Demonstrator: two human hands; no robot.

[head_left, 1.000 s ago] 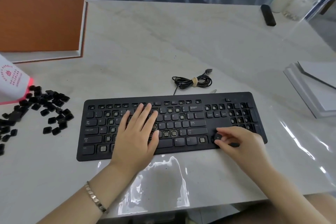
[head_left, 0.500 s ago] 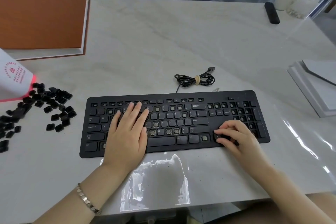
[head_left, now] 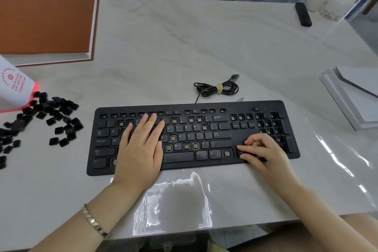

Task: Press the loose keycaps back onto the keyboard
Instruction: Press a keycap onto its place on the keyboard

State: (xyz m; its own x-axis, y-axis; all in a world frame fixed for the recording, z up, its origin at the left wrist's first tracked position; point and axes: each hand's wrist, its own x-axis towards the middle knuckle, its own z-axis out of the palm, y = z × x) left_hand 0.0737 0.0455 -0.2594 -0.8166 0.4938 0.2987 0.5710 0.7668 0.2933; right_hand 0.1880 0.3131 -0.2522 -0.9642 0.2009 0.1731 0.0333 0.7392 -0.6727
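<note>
View from above the seated person. The black keyboard lies flat near the front edge of the pale marble-patterned table, its long side running left to right; many sockets stand bare, mostly in the function row, the number row and the numeric pad. The left hand rests palm down on the left-centre letter keys, wrist at the keyboard's near edge, fingers straight and pressed together, pointing toward the number row and holding nothing. A metal bracelet circles that forearm. The right hand comes in from the lower right, its wrist raised off the table, its fingers curled with the tips gathered down on the arrow-key area between the main block and the numeric pad. Whether those tips pinch a keycap or only press on the board cannot be told, since the fingers cover the spot. The loose keycaps lie scattered on the table well to the left of the keyboard, beside a white and red carton. The keyboard's cable sits coiled and tied just behind it. An orange-brown box occupies the far left corner; a stack of white boards sits at the right edge.
</note>
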